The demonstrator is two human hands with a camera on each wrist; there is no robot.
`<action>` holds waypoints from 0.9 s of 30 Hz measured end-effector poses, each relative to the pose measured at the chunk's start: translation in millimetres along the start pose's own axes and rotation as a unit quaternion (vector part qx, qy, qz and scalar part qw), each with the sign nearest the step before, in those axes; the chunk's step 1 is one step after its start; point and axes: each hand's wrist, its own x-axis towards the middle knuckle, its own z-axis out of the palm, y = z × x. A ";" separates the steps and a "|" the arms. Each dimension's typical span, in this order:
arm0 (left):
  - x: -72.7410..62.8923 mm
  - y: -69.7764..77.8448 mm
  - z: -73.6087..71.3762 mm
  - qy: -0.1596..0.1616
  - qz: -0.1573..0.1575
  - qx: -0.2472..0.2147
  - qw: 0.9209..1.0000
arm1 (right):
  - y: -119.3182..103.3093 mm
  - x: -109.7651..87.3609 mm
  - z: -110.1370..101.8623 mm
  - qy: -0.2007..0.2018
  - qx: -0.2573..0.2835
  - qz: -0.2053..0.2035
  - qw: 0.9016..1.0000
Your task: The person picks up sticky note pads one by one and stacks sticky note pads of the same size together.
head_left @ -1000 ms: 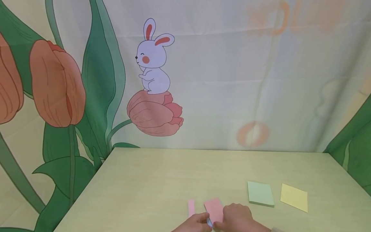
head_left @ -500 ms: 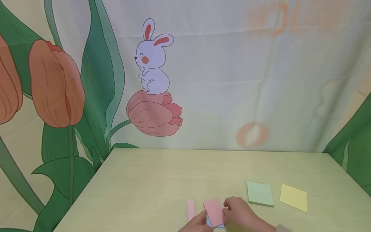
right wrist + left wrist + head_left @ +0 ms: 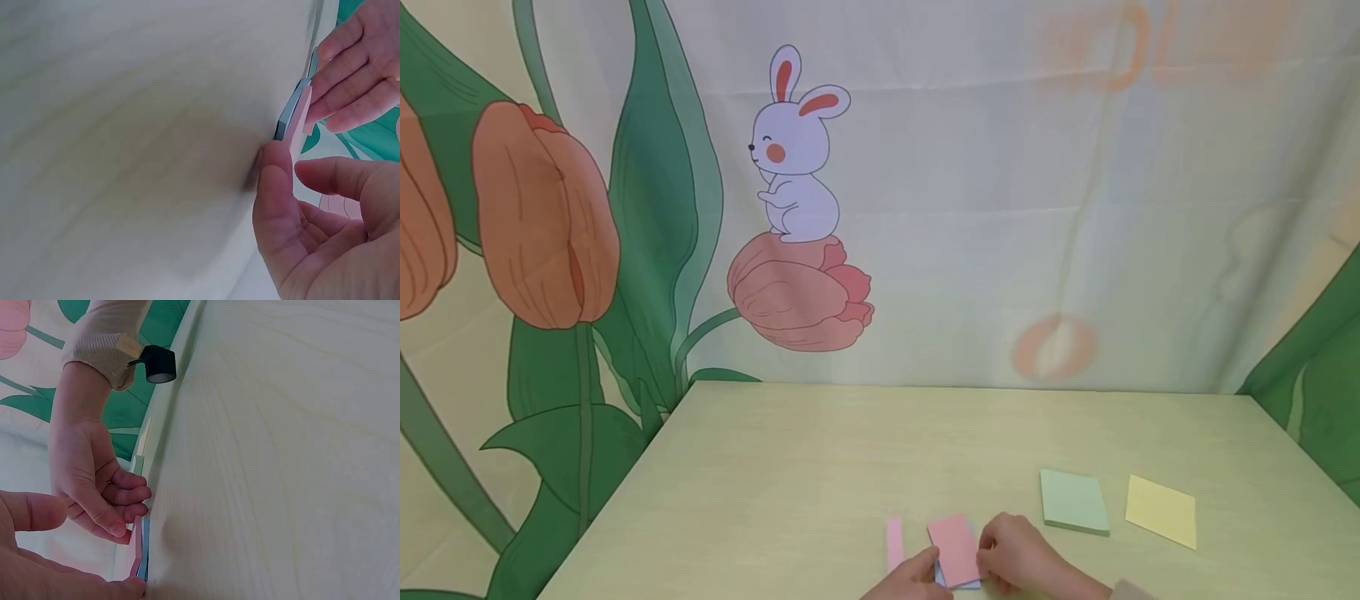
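Note:
A pink sticky-note pad [image 3: 955,552] lies on a blue pad [image 3: 972,585], turned slightly, so blue shows at its lower corners. At its left side my left hand [image 3: 913,575] touches the edge with extended fingers; the palm is cut off by the head view. On the opposite side my right hand [image 3: 1017,553] has bent fingertips at the pads' right edge. In the right wrist view, a gap shows between thumb and fingers [image 3: 275,181], which meet the end of the stacked pads [image 3: 290,115].
A narrow pink strip [image 3: 894,543] lies left of the pads. To the right are a green sticky-note pad [image 3: 1073,501] and a yellow one [image 3: 1161,511]. The pale table [image 3: 820,450] meets a printed curtain [image 3: 955,250] at the back.
My right hand has moved off the pink pad's lower front to its right edge, uncovering the blue beneath. My left hand has shifted slightly right, and its fingers have straightened.

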 end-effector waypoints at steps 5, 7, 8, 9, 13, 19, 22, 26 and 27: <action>-0.6 0.1 0.8 0.006 -0.003 0.003 1.000 | -3.1 -2.8 1.0 -0.005 0.008 0.002 1.000; -0.9 -0.2 0.9 0.008 -0.004 0.005 1.000 | -4.5 -4.4 1.6 -0.004 0.009 0.005 1.000; -1.0 -0.1 1.1 0.010 -0.004 0.008 1.000 | -5.2 -5.4 1.9 -0.002 0.009 0.007 1.000; -1.3 0.0 1.4 0.011 -0.005 0.009 1.000 | -5.9 -6.3 2.3 0.000 0.008 0.007 1.000; -2.3 0.5 1.8 0.022 -0.007 0.024 0.999 | -8.2 -8.8 3.1 0.001 0.005 0.008 1.000; -2.7 0.2 2.1 0.029 -0.007 0.033 0.999 | -7.9 -10.3 4.3 -0.003 -0.007 0.011 1.000; -2.4 -0.2 2.2 0.029 -0.007 0.032 0.999 | -8.1 -11.8 4.0 -0.008 -0.011 0.009 1.000; -2.3 -0.6 2.3 0.031 -0.008 0.033 0.999 | -8.3 -13.2 2.1 -0.023 -0.015 0.007 1.000; -2.6 -0.5 2.5 0.032 -0.009 0.033 0.999 | -8.0 -13.2 1.4 -0.025 -0.018 0.006 1.000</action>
